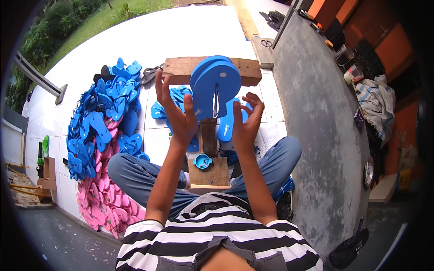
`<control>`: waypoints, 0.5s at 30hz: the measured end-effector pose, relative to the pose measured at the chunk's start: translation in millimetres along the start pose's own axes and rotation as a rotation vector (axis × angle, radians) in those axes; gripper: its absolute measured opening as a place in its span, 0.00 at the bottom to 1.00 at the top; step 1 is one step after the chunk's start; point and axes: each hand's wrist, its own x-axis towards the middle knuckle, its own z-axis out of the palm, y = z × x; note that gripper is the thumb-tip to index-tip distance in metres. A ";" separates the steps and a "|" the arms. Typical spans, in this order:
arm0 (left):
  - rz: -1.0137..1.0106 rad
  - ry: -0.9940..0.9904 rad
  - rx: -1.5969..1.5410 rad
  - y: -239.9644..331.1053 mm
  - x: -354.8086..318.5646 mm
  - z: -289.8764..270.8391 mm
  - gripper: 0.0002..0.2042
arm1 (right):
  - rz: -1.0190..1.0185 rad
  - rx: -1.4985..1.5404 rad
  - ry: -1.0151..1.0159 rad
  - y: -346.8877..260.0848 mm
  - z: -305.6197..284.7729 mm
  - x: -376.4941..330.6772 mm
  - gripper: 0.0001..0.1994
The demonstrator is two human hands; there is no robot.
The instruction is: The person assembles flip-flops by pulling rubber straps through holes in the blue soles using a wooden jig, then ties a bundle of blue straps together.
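Observation:
My left hand point(181, 122) is raised with its fingers apart and holds nothing. It is beside a pair of blue flip-flop soles point(210, 86) standing upright against a wooden crossbeam point(248, 71). On the other side of the soles my right hand point(246, 124) is also raised, fingers spread and slightly curled, with nothing in it. A thin, long metal loop point(216, 101) sticks out of the front sole. Below, a small blue bowl point(197, 166) sits on the wooden base board point(217, 175) between my legs. Its small contents are too tiny to tell.
A large heap of blue flip-flops point(97, 128) and pink flip-flops point(110, 198) lies on the white tiles to the left. More blue flip-flops point(180, 97) lie behind the stand. Scissors point(266, 43) rest on a block at the right, beside a grey concrete ledge point(316, 113).

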 end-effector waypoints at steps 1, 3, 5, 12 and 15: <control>-0.066 -0.096 -0.026 -3.7 -24.9 7.3 0.29 | -0.028 -0.044 -0.092 12.4 4.1 -9.1 0.30; -0.211 -0.285 -0.134 2.2 -81.4 15.5 0.32 | -0.050 -0.090 -0.236 32.2 18.1 -39.3 0.33; -0.391 -0.401 -0.288 5.4 -118.4 8.8 0.32 | -0.031 -0.079 -0.313 34.9 22.5 -56.5 0.34; -0.432 -0.755 0.058 -10.1 -210.7 -52.2 0.25 | 0.401 -0.339 -0.633 139.6 -51.5 -100.3 0.22; -0.537 -0.797 0.068 -17.1 -238.9 -56.8 0.16 | 0.485 -0.929 -0.920 184.5 -68.0 -141.0 0.15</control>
